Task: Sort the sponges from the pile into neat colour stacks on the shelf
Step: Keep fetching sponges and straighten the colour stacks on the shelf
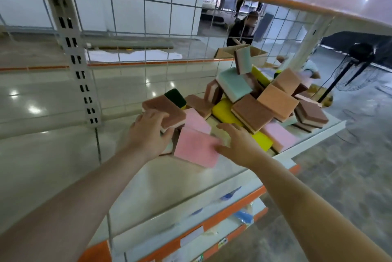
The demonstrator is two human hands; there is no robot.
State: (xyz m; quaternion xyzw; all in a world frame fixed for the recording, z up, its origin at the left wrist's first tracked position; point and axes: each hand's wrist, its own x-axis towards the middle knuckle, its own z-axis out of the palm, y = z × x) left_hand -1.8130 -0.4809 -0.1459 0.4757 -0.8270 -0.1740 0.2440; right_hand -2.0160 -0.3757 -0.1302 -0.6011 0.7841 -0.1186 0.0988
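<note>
On the white shelf [174,179], nearest the camera, a pink sponge [196,148] lay tilted against the pile, its broad face up and its long axis running from about 8 o'clock to 2 o'clock. The right hand [239,145] touched its right edge with loosely spread, uncurled fingers, holding nothing. At 10 o'clock from the pink sponge, the left hand [148,132] gripped a brown-topped sponge [164,111], fingers curled over its near edge, its long axis running from 10 o'clock to 4 o'clock. Beyond them the pile of sponges [254,102] sprawled toward 2 o'clock: yellow, brown, peach, teal and dark green pieces lying at mixed angles, several tipped on edge. Behind the pile stood the wire grid back panel [131,24], and beyond it a person [241,30] crouched.
</note>
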